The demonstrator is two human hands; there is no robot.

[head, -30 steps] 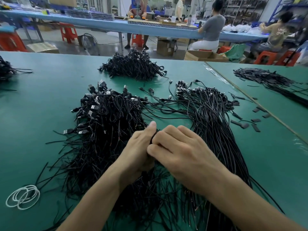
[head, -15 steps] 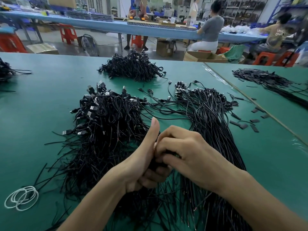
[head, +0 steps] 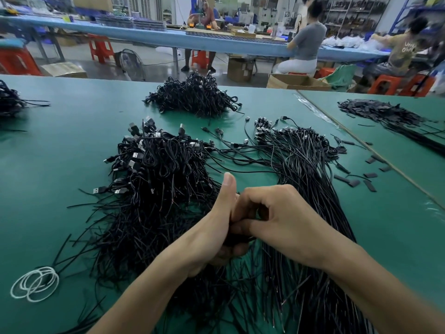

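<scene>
- Cable bundle (head: 237,239) is being held between both hands just above the desk (head: 60,165), in the gap between the looped pile (head: 156,169) and the straight pile (head: 308,169).
- Left hand (head: 209,232) is curling its fingers under the wires with the thumb sticking up. Right hand (head: 286,220) is closing over them from the other side, and the two hands are touching.
- Strands are likely to slip out and spring apart, since the grip is covering only a short stretch.
- Loose ends underneath are threatening to snag and drag neighbouring wires along on any lift.
- White bands (head: 36,283) are lying well apart, so fetching one is going to mean one hand letting go.
- Wires are showing black, thin and glossy, mostly hidden by fingers, so I cannot tell how many there are.
</scene>
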